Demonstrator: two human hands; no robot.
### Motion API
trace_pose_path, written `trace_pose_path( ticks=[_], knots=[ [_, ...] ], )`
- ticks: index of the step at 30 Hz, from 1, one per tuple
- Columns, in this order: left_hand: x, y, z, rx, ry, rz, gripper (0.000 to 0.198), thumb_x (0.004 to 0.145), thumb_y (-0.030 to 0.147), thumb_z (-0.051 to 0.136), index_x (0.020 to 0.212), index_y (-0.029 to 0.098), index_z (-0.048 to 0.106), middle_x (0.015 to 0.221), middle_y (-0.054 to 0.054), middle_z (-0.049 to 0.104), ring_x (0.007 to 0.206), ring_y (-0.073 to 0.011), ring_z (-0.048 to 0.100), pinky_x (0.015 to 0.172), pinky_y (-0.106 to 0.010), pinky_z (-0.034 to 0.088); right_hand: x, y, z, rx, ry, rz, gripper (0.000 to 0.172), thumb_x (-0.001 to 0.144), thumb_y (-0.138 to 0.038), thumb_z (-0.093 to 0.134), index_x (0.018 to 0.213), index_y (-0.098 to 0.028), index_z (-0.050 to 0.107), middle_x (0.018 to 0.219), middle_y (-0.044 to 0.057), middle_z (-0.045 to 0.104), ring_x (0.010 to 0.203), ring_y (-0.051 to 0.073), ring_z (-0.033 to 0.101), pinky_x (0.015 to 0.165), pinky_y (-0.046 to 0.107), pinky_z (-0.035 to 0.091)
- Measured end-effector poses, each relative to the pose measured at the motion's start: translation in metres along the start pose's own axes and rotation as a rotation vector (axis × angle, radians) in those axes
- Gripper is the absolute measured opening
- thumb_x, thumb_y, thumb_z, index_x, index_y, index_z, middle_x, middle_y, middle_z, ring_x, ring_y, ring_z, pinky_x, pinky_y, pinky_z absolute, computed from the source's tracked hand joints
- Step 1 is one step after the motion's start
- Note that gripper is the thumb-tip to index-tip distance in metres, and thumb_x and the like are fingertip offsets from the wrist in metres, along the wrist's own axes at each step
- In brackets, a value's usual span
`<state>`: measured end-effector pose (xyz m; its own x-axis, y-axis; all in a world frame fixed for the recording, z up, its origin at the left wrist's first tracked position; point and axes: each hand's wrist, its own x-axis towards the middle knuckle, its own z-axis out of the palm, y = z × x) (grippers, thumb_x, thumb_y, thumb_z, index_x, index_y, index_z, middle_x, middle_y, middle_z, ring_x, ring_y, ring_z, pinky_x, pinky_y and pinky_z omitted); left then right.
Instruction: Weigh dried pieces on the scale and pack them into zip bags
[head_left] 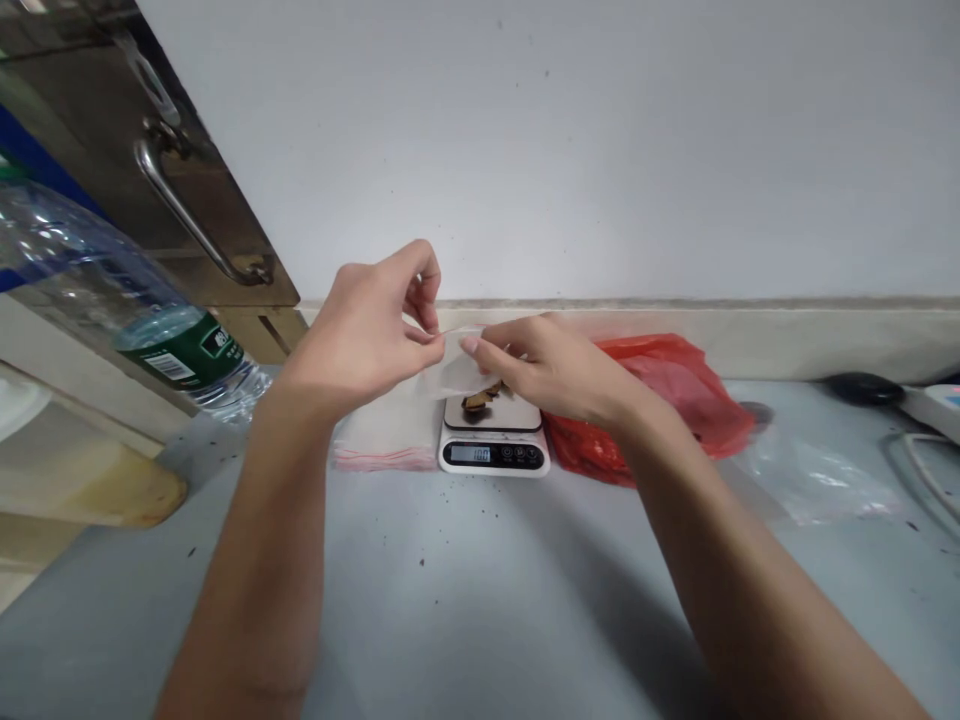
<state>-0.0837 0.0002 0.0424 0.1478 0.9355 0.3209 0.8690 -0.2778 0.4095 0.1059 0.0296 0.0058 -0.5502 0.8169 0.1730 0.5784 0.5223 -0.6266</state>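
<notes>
Forearms (259, 560) converge, left fingers (426, 353) and right fingers (495, 360) pinching a translucent bag (456, 372) between them.

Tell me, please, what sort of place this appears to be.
Probably a weighing and bagging counter, judging by the digital scale bearing brown pieces, the stacked clear plastic bags beside it and the red plastic bag on its other side.

A grey table (435, 620) carries a digital scale (495, 456); flat bags (385, 430); a red bag (686, 388).
</notes>
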Motion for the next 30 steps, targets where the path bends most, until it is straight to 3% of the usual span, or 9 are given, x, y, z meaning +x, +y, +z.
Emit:
trace_pose_path(
  ticks=[4, 8, 10, 14, 17, 20, 22, 26, 30],
  knots=[
    [-0.002, 0.001, 0.000, -0.024, -0.005, 0.143, 0.033, 0.083, 0.041, 0.065, 0.111, 0.024, 0.061, 0.122, -0.006, 0.070, 0.114, -0.0256, 0.067, 0.096, -0.035, 0.053, 0.005, -0.005, 0.006, -0.012, 0.233, 0.086, 0.027, 0.084, -0.022, 0.069, 0.060, -0.021, 0.057, 0.059, -0.001, 0.059, 0.061, 0.015, 0.054, 0.062, 0.029, 0.037],
    [-0.002, -0.004, 0.002, -0.014, -0.332, 0.201, 0.102, 0.066, 0.059, 0.082, 0.154, 0.030, 0.038, 0.167, -0.009, 0.038, 0.151, -0.0373, 0.039, 0.113, -0.040, 0.043, 0.003, -0.004, 0.003, 0.290, 0.165, 0.076, 0.011, 0.077, -0.024, 0.074, 0.071, -0.020, 0.067, 0.064, 0.000, 0.066, 0.060, 0.016, 0.062, 0.061, 0.029, 0.044],
    [-0.001, -0.006, 0.003, 0.014, -0.404, 0.179, 0.114, 0.064, 0.063, 0.083, 0.160, 0.031, 0.030, 0.170, -0.010, 0.033, 0.154, -0.0392, 0.034, 0.115, -0.041, 0.040, 0.003, -0.001, 0.001, 0.377, 0.117, 0.044, 0.018, 0.080, -0.032, 0.074, 0.069, -0.020, 0.065, 0.064, 0.000, 0.065, 0.058, 0.016, 0.061, 0.057, 0.029, 0.044],
    [0.002, -0.013, 0.001, 0.044, -0.384, 0.108, 0.089, 0.071, 0.064, 0.076, 0.148, 0.027, 0.048, 0.156, -0.011, 0.052, 0.141, -0.0379, 0.050, 0.108, -0.041, 0.044, 0.007, 0.008, 0.003, 0.382, 0.120, 0.033, 0.023, 0.093, -0.043, 0.063, 0.085, -0.021, 0.063, 0.072, 0.000, 0.064, 0.064, 0.017, 0.062, 0.058, 0.028, 0.044],
    [0.004, -0.029, -0.001, 0.072, -0.405, 0.046, 0.085, 0.070, 0.063, 0.073, 0.141, 0.023, 0.052, 0.148, -0.012, 0.057, 0.134, -0.0364, 0.054, 0.106, -0.041, 0.046, 0.012, 0.016, 0.009, 0.059, 0.195, 0.127, 0.016, 0.098, -0.034, 0.057, 0.106, -0.021, 0.063, 0.090, 0.005, 0.071, 0.080, 0.020, 0.066, 0.069, 0.030, 0.046],
    [0.005, -0.044, 0.001, 0.107, -0.506, -0.023, 0.085, 0.067, 0.056, 0.074, 0.141, 0.020, 0.051, 0.146, -0.013, 0.058, 0.131, -0.0344, 0.055, 0.107, -0.040, 0.045, 0.014, 0.020, 0.017, -0.225, -0.024, 0.189, 0.039, 0.089, -0.032, 0.070, 0.127, -0.022, 0.066, 0.124, 0.013, 0.070, 0.105, 0.027, 0.066, 0.083, 0.034, 0.048],
    [0.007, -0.049, 0.004, 0.132, -0.604, -0.082, 0.087, 0.066, 0.054, 0.075, 0.142, 0.022, 0.049, 0.145, -0.013, 0.060, 0.128, -0.0334, 0.058, 0.105, -0.039, 0.046, 0.015, 0.022, 0.022, -0.284, -0.201, 0.182, 0.046, 0.085, -0.036, 0.074, 0.130, -0.026, 0.068, 0.134, 0.013, 0.066, 0.109, 0.029, 0.066, 0.082, 0.034, 0.048],
    [0.010, -0.044, 0.013, 0.163, -0.713, -0.144, 0.082, 0.067, 0.050, 0.077, 0.140, 0.025, 0.051, 0.141, -0.011, 0.065, 0.123, -0.0325, 0.063, 0.098, -0.035, 0.047, 0.016, 0.022, 0.024, -0.348, -0.299, 0.154, 0.023, 0.088, -0.026, 0.067, 0.108, -0.024, 0.078, 0.114, 0.012, 0.073, 0.094, 0.027, 0.068, 0.068, 0.031, 0.044],
    [0.011, -0.040, 0.023, 0.181, -0.723, -0.125, 0.077, 0.066, 0.048, 0.079, 0.135, 0.023, 0.055, 0.136, -0.012, 0.067, 0.121, -0.0330, 0.064, 0.093, -0.034, 0.049, 0.017, 0.020, 0.021, -0.341, -0.275, 0.181, 0.019, 0.089, -0.017, 0.061, 0.096, -0.020, 0.079, 0.098, 0.011, 0.078, 0.082, 0.023, 0.068, 0.063, 0.030, 0.039]
  ],
)
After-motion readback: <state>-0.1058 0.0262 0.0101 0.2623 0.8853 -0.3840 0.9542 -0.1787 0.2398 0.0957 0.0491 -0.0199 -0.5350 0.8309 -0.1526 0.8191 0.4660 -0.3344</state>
